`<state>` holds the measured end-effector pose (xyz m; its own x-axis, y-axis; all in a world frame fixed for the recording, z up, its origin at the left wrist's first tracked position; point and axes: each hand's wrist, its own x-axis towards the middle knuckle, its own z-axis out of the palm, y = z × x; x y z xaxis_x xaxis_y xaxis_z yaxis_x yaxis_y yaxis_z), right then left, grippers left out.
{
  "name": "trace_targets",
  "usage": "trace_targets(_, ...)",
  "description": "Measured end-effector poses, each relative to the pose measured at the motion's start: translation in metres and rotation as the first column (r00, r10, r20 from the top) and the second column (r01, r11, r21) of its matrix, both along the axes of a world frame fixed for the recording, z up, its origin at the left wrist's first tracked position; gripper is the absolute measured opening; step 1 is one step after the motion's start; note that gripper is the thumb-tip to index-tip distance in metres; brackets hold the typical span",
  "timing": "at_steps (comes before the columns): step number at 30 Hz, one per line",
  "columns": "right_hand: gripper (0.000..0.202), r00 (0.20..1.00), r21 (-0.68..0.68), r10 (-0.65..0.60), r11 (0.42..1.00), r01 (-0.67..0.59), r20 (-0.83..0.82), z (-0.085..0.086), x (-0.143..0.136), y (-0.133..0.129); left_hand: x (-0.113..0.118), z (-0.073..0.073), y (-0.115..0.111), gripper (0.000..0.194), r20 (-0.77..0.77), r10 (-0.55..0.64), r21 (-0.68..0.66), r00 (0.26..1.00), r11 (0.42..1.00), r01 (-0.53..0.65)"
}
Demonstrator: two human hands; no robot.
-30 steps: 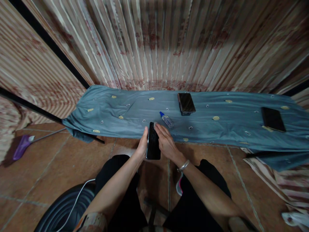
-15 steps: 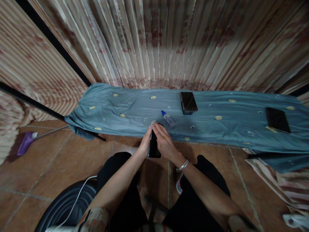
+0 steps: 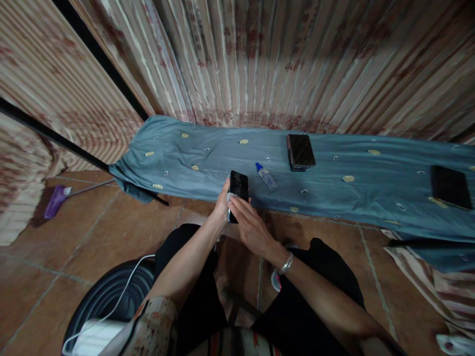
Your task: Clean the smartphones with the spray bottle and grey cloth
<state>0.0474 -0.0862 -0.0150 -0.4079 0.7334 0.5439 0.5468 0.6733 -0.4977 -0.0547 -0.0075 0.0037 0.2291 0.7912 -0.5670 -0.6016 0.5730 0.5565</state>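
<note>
My left hand [image 3: 222, 202] is wrapped round a black phone [image 3: 239, 185], which it holds near the front edge of the cloth-covered table. Across the phone's lower part lies my right hand [image 3: 249, 221], its fingers together and pressing a small pale pad [image 3: 230, 198] onto the screen. Just beyond the phone, a small clear bottle with a blue cap [image 3: 267, 177] lies on the blue-green cloth [image 3: 218, 163]. Further right on the cloth is a stack of dark phones [image 3: 301, 151].
A dark flat device [image 3: 451, 187] lies at the table's right end. Striped curtains [image 3: 237, 64] hang behind the table. On the floor are a purple broom head [image 3: 55, 201] at left and a black round base [image 3: 111, 296] with a white cable.
My right hand has moved down the phone with the pad, uncovering its upper screen. The phone is raised and turned more face up. The view has shifted slightly.
</note>
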Motion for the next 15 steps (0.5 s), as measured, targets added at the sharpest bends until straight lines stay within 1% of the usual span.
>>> trace_targets(2,0.06,1.0,0.028,0.026,0.999,-0.026,0.001,0.001,-0.001,-0.005,-0.001,0.003,0.002,0.052,0.007,0.029,-0.041,1.0,0.999,-0.029)
trace_targets(4,0.06,0.998,0.048,0.053,0.997,-0.054,0.019,0.002,-0.002,-0.01,-0.002,0.007,0.004,0.056,0.015,0.028,-0.078,0.999,0.997,-0.027)
trace_targets(8,0.059,0.988,0.04,0.094,0.994,-0.099,0.123,0.006,-0.001,-0.019,-0.006,0.011,0.006,0.058,0.037,0.028,-0.1,0.999,0.995,-0.024)
trace_targets(12,0.054,0.969,0.083,0.083,0.991,-0.104,0.231,0.006,0.003,-0.021,-0.007,0.013,0.005,0.061,0.057,0.026,-0.091,0.998,0.996,-0.021)
trace_targets(15,0.051,0.966,0.144,0.067,0.984,-0.106,0.25,0.003,0.008,-0.02,-0.007,0.013,0.004,0.062,0.079,0.034,-0.087,0.996,0.996,-0.027)
